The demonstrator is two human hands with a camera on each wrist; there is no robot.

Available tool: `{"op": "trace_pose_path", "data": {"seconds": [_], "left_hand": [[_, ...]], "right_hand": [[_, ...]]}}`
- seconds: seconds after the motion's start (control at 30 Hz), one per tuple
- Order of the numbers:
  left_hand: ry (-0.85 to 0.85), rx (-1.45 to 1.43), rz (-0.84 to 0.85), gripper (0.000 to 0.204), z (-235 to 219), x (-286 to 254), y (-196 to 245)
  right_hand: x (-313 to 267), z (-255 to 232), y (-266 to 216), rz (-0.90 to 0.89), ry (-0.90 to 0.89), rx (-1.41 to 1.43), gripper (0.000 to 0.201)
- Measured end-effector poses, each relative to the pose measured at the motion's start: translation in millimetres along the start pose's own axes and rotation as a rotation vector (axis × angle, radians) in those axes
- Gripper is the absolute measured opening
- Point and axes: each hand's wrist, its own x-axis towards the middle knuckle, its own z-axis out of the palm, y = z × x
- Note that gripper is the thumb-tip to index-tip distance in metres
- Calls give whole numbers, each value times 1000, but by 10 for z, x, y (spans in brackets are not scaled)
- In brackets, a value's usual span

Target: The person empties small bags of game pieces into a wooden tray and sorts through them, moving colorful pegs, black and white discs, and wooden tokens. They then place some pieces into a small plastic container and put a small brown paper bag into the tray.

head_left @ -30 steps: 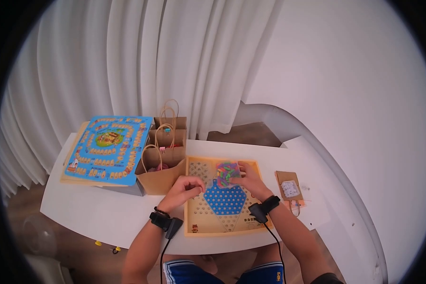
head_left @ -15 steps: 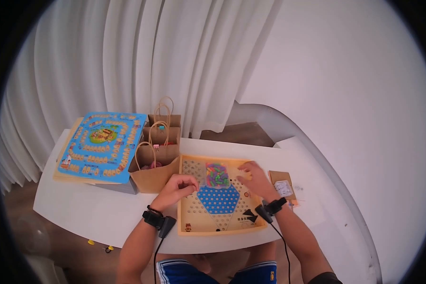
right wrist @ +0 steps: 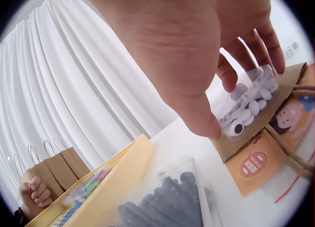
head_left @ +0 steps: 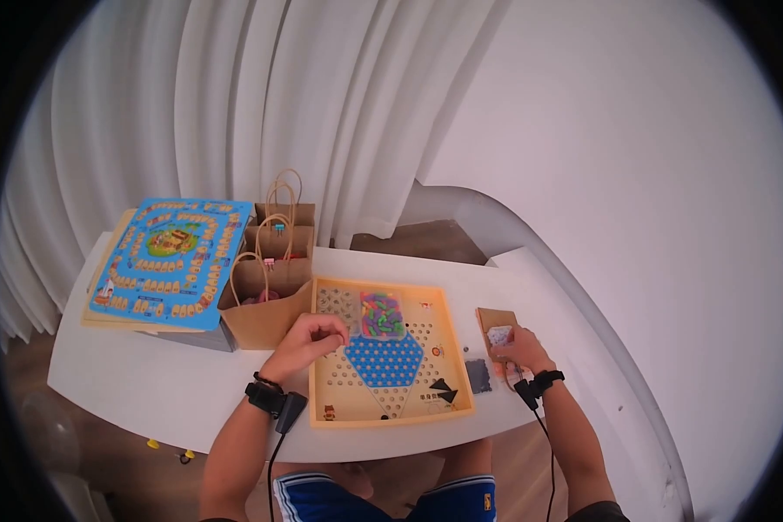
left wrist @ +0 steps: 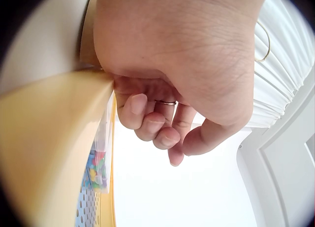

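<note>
My right hand (head_left: pixel 524 350) is at the clear box of white pieces (right wrist: pixel 252 106), thumb on its near side and fingers round the far side. The box stands on a flat brown paper bag (right wrist: pixel 227 147). Over the left rim of the wooden tray (head_left: pixel 466 374), my left hand (head_left: pixel 306 344) hangs with loosely curled fingers, a ring on one of them, holding nothing (left wrist: pixel 172 79). In the tray's upper part sits a clear box of coloured pieces (head_left: pixel 381 315), beside a similar box of pale pieces (head_left: pixel 335 304).
Brown paper bags with handles (head_left: pixel 274 320) stand behind the tray's left side, next to a blue game board (head_left: pixel 170 261) on a stack. A clear pack of dark grey pieces (head_left: pixel 478 376) lies right of the tray. White curtains hang behind the table.
My right hand let go of the coloured pieces' box and moved right to the white pieces. The dark grey pack has come into sight. My left hand stays loosely curled near the tray's left rim.
</note>
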Motion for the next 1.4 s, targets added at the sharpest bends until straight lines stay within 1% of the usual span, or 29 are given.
{"op": "trace_pose_path", "data": {"seconds": [0.07, 0.13, 0.17, 0.2, 0.23, 0.27, 0.33, 0.37, 0.43, 0.47, 0.53, 0.67, 0.73, 0.77, 0.83, 0.87, 0.93, 0.97, 1.03, 1.17, 1.23, 1.27, 1.37, 1.4], "left_hand": [[0, 10, -9, 8, -9, -5, 24], [13, -11, -27, 8, 0, -9, 21], [16, -10, -26, 8, 1, -9, 21], [21, -10, -26, 8, 6, -9, 19], [25, -11, -27, 8, 9, -9, 15], [23, -11, -30, 8, 8, -7, 3], [12, 4, 10, 8, -1, 4, -21], [9, 8, 8, 8, -5, 3, -14], [5, 7, -31, 8, -14, -10, 14], [6, 12, -29, 8, -18, -11, 16], [-6, 1, -44, 8, -25, -12, 13], [16, -12, -19, 9, -4, -18, 19], [6, 11, -17, 8, -7, -14, 23], [12, 7, -21, 8, -8, -7, 24], [3, 9, -33, 8, -6, -9, 21], [4, 7, -36, 8, -11, -14, 19], [-9, 18, -28, 9, -18, -5, 22], [-14, 20, -26, 9, -17, 0, 13], [-7, 16, -22, 9, -16, 2, 3], [0, 12, -41, 9, 9, -11, 66], [9, 21, -36, 7, 5, -13, 56], [10, 21, -36, 7, 3, -12, 56], [9, -2, -37, 8, 2, -18, 42], [5, 5, -51, 9, -3, -19, 51]], "right_hand": [[33, 36, -24, -8, 20, 25, 58], [97, 66, -91, -130, 142, 22, 55], [58, 20, -276, -133, 141, 22, 55], [21, -20, -464, -162, 161, 83, 53], [-50, -83, -716, -188, 181, 144, 51], [-120, -151, -964, -186, 180, 146, 51], [-213, -209, -1396, -270, 43, 151, 52], [-165, -119, -1484, -268, 44, 156, 52], [-10, 89, -1602, -353, 27, 13, 59], [32, 171, -1673, -355, 30, 15, 59], [101, 309, -1797, -390, 102, -184, 64], [196, 489, -1883, -368, 107, -226, 64], [201, 484, -1858, -371, 37, -217, 63], [199, 446, -1840, -374, 31, -219, 63], [175, 356, -1783, -415, -136, -110, 55], [178, 376, -1730, -414, -140, -110, 55], [199, 436, -1623, -527, -30, -183, 35], [215, 448, -1589, -523, -26, -182, 35], [256, 468, -1556, -596, 66, -211, 33], [357, 513, -1580, -580, 111, -180, 31], [376, 519, -1596, -612, 212, -173, 31], [376, 518, -1599, -613, 212, -173, 31], [367, 495, -1582, -601, 243, -111, 27], [367, 428, -1532, -628, 240, -11, 26]]}}
